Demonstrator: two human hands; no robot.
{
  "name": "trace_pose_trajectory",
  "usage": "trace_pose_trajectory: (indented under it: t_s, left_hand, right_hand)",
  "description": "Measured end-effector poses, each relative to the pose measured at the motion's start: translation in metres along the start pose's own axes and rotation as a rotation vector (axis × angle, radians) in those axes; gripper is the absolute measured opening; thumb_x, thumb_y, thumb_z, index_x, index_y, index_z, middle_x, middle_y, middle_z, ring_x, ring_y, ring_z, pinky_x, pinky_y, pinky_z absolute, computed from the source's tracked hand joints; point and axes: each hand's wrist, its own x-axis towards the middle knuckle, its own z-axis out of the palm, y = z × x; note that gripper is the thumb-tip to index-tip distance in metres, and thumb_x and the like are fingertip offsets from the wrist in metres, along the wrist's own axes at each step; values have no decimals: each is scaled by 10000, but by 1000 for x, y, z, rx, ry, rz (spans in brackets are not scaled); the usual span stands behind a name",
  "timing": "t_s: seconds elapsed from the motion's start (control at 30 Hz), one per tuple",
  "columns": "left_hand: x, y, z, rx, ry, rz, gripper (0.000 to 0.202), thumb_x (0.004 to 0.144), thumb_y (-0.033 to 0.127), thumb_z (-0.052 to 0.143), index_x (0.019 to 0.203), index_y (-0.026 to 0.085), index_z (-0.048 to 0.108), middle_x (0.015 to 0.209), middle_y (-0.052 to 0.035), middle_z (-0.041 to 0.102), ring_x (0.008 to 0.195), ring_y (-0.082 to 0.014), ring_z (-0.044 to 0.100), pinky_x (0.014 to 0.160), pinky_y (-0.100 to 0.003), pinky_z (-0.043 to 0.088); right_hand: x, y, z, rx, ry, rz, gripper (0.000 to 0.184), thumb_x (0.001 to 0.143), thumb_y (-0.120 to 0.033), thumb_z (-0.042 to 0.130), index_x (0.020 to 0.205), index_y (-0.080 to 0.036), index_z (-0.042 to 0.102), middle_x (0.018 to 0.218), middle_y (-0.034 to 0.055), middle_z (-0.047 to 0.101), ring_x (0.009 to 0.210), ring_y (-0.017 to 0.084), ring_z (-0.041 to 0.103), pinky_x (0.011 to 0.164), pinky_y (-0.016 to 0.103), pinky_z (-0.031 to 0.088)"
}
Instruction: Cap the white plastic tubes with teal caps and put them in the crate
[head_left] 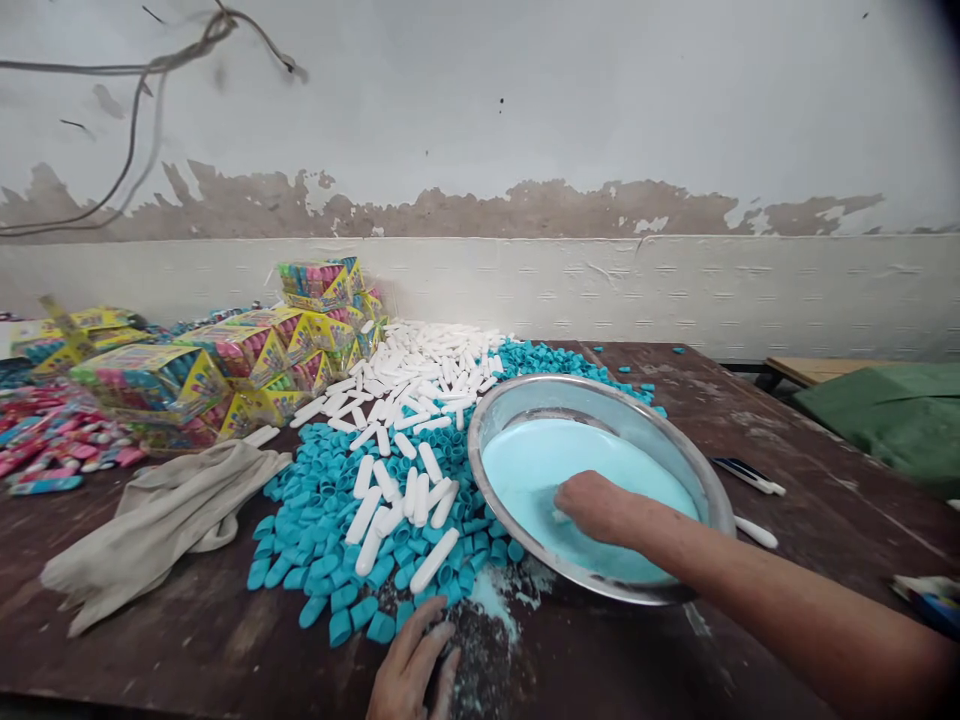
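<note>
My right hand [596,505] reaches into a metal bowl [709,480] filled with pale blue powder [547,460]. Its fingers are curled down into the powder and mostly hidden. My left hand [412,665] rests flat on the dark wooden table [187,640] at the bottom edge, fingers stretched out and dusted white, beside spilled powder [491,595]. Just ahead of it lies a heap of blue caps [330,510] with white plastic tubes [397,495] scattered on top.
Yellow printed boxes [247,365] are stacked at the back left, with pink and blue items [52,440] beside them. A beige cloth [165,510] lies left of the caps. A pen-like tool [750,475] lies right of the bowl. A green cloth [892,415] covers something at far right.
</note>
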Motion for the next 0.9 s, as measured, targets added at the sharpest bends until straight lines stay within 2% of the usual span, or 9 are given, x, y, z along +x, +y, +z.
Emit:
trace_pose_trajectory:
  t_s: [0.07,0.13,0.27,0.37,0.43,0.57,0.63,0.73,0.9]
  left_hand:
    - [-1,0,2,-2,21,8,197,878,263,455,981,213,615,1100,-111,619,987,-217,615,772,-257,552]
    - [-1,-2,3,7,31,27,197,880,269,455,965,206,621,1079,-119,628,972,-213,621,783,-262,547]
    - [-2,-5,4,23,33,31,196,872,292,472,943,208,633,1066,-126,637,969,-220,626,765,-262,550]
    - [-1,-5,2,9,27,22,187,866,280,480,958,210,627,1078,-124,632,979,-222,623,762,-260,551]
    - [0,-5,0,5,13,30,177,859,248,487,970,208,620,1081,-121,630,981,-218,622,768,-252,550]
    - [3,-3,-3,14,-17,83,175,837,204,514,980,208,615,1079,-109,630,968,-213,625,792,-254,546]
    - [4,-2,-3,6,6,61,169,843,213,507,972,210,617,1080,-106,625,969,-213,621,795,-260,545]
    - [1,-2,1,-13,33,19,163,856,225,493,966,213,613,1087,-103,617,967,-211,616,787,-260,546]
    - [-6,-3,4,-42,40,-30,183,876,240,461,997,238,598,1095,-85,616,978,-212,612,792,-274,552]
  right_hand:
    - [4,-7,8,10,11,16,266,613,-2,510,446,-204,469,527,45,583,590,192,580,618,295,400]
    - [9,-14,11,84,17,-4,241,617,-13,513,482,-211,488,552,30,589,601,178,567,619,280,400]
    - [11,-15,-2,268,-46,-81,113,622,-93,561,681,-184,595,644,-10,616,636,161,565,598,241,419]
    - [4,-4,-14,354,-112,-100,158,702,-165,528,830,-154,619,678,-26,626,653,145,583,574,209,440]
    - [-2,3,-17,302,-122,-95,180,723,-174,525,871,-153,624,715,-18,645,677,145,594,591,207,446]
    - [-4,4,-7,5,-66,-8,133,695,-76,536,700,-164,636,708,57,660,700,200,605,666,294,434]
    - [-1,-3,2,-32,-65,17,211,670,-21,526,563,-190,593,639,75,638,676,212,602,679,322,426]
    - [8,-14,10,79,-57,-17,261,652,-13,530,512,-231,564,622,62,623,674,195,583,686,304,415]
    - [11,-5,-2,317,-63,-65,129,598,-112,580,690,-182,638,624,-11,609,608,162,537,581,252,393]
